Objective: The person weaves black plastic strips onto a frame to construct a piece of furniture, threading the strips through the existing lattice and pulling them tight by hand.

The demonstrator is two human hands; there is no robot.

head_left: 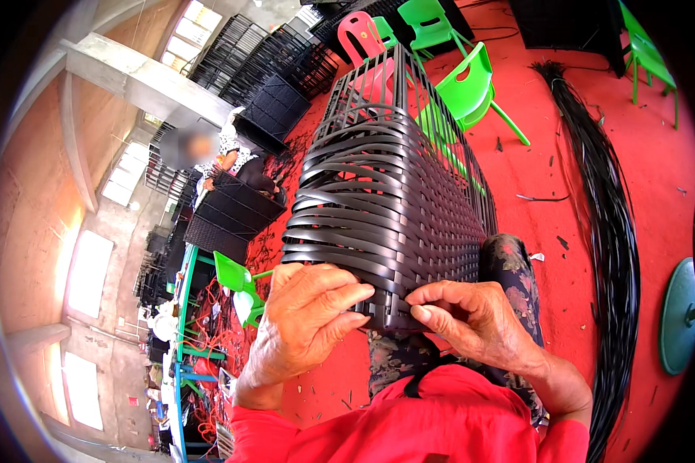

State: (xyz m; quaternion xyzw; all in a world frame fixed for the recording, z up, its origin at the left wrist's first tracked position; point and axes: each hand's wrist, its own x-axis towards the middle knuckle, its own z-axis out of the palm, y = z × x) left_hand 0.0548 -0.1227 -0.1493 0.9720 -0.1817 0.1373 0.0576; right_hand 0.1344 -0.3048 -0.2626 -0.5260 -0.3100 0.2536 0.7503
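A black basket-like frame [432, 208] lies across my lap, its body partly woven from flat plastic strips. Along its left side, loose black strips [347, 212] bow outward over the bars. At the near end, my left hand [305, 320] is closed, thumb and index finger pinching a black strip by the corner. Opposite it, my right hand [479, 320] has its thumb and forefinger pressed together at the same edge, on a black strip [394, 305]. The fingertips partly hide the ends of the strips.
A long bundle of black strips [594, 201] lies on the red floor [556, 255] at the right. Green chairs [471, 85] and a red chair [361, 35] stand beyond the frame. At the left, another person [228, 150] sits by a dark woven panel [235, 212]. A green stool [679, 316] is far right.
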